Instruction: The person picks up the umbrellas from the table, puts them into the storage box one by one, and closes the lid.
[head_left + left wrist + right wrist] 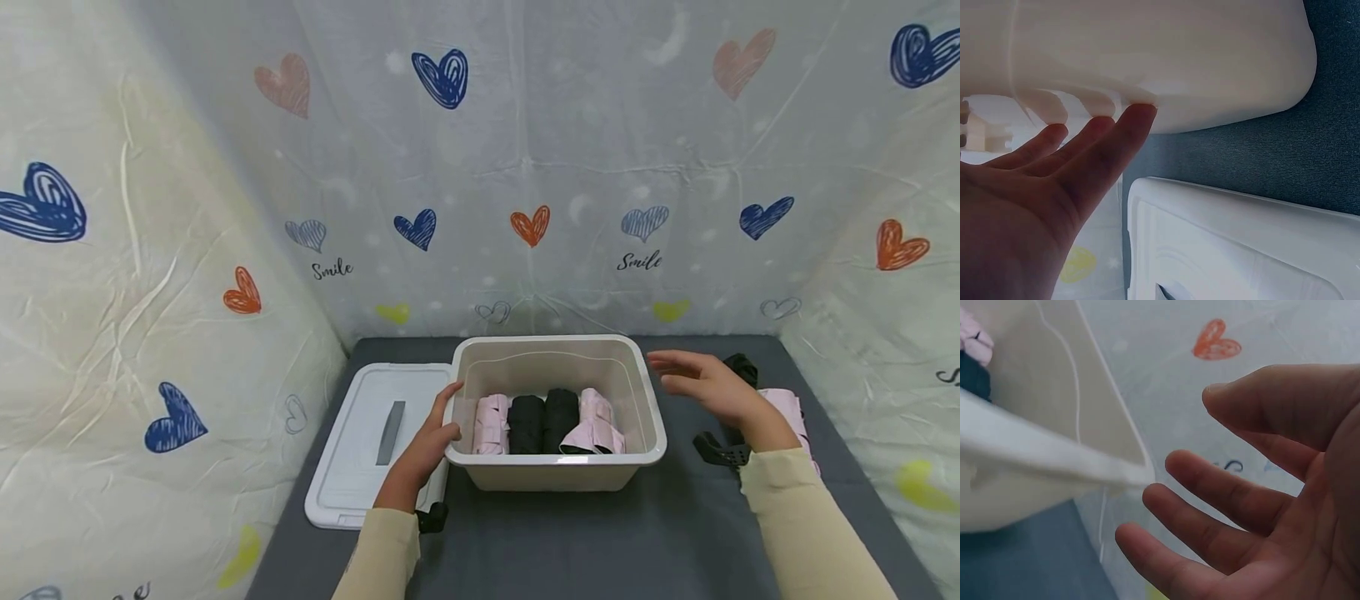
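A beige plastic bin (551,460) stands in the middle of the grey table. Inside it, side by side, sit a pink roll of cloth (492,425), two black rolls (527,425) and a second pink roll (595,427), whose near end flares loose. My left hand (426,446) is at the bin's left side. In the left wrist view its fairly straight fingers (1100,150) touch the outer wall; the thumb is hidden there. Off the bin's right rim, my right hand (708,387) hovers with fingers spread and nothing in it.
To the left of the bin lies a white lid (348,454) with a grey handle (391,433). Pink cloth (783,406) and a black item (741,367) lie at the right, partly behind my right arm. Heart-printed sheets (525,167) hang around the table (540,542).
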Tool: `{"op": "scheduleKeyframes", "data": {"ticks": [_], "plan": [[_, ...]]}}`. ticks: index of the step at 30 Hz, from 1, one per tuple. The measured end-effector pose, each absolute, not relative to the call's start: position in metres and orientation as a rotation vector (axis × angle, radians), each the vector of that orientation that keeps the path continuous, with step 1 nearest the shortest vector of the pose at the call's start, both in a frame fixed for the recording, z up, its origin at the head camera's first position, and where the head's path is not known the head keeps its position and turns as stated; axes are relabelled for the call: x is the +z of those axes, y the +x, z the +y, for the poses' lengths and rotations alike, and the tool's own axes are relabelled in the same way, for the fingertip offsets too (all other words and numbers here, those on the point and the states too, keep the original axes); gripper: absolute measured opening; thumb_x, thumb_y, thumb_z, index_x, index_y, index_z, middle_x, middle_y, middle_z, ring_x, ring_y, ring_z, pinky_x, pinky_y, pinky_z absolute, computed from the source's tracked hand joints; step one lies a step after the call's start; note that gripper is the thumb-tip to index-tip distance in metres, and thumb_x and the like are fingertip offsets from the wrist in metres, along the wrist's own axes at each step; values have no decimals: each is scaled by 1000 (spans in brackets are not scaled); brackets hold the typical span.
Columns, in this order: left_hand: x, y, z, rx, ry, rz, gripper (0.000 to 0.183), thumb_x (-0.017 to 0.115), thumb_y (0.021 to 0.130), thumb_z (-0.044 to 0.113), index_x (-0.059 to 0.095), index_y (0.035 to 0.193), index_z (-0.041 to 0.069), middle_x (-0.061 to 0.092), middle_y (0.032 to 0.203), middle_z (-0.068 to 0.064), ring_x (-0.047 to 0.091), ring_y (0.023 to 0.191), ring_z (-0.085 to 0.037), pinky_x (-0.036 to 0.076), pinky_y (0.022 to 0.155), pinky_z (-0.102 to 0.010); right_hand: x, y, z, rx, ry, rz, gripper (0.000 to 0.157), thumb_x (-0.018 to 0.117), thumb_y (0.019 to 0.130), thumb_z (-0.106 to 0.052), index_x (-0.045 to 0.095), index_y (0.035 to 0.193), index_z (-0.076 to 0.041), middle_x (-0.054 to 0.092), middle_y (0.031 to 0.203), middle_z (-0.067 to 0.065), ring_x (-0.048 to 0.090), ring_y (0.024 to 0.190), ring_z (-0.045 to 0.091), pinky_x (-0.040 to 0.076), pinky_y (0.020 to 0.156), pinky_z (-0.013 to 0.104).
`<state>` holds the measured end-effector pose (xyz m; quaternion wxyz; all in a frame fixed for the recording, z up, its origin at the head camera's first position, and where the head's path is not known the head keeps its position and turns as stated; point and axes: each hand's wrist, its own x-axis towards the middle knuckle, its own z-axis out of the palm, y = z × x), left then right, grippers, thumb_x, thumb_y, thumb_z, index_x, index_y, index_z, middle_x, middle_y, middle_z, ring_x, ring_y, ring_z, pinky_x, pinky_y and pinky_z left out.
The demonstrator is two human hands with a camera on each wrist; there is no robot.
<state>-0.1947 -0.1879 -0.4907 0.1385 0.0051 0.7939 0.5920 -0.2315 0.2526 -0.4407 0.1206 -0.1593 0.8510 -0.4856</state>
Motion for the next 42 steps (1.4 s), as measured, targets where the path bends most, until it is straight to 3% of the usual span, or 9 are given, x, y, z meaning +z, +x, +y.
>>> {"op": "scheduleKeyframes", "data": {"ticks": [5,9,19,29,42], "plan": [[-517,-206,-193,1743,-18,2303,84,43,77,2,20,151,35,14,160,-11,29,135,-37,34,100,-59,-447,-230,265,-1375,-409,2536,58,56,96,-34,41,146,-7,44,146,23,51,126,43,43,99,56],[-521,-207,-192,1741,-20,2336,83,44,77,4,23,149,39,14,160,-7,27,137,-36,34,100,-57,-450,-227,275,-1349,-403,2573,58,54,97,-33,40,146,-5,43,147,24,46,130,44,44,98,55],[-520,-205,-192,1744,-33,2345,79,43,79,8,23,148,40,11,161,-8,22,142,-37,28,104,-63,-455,-221,291,-1335,-378,2612,53,50,100,-22,37,148,-3,37,150,26,42,132,46,43,98,56],[-522,-204,-190,1769,-49,2315,74,42,84,9,23,148,41,7,163,-6,14,146,-38,22,107,-68,-467,-214,306,-1311,-288,2637,55,49,101,-27,37,147,-2,36,150,26,40,131,46,40,99,56],[-523,-201,-190,1776,-27,2307,68,42,89,13,23,148,42,9,162,-7,19,144,-39,27,105,-67,-482,-212,324,-1282,-225,2637,55,45,102,-24,32,148,1,31,149,32,35,131,52,36,99,62]]}}
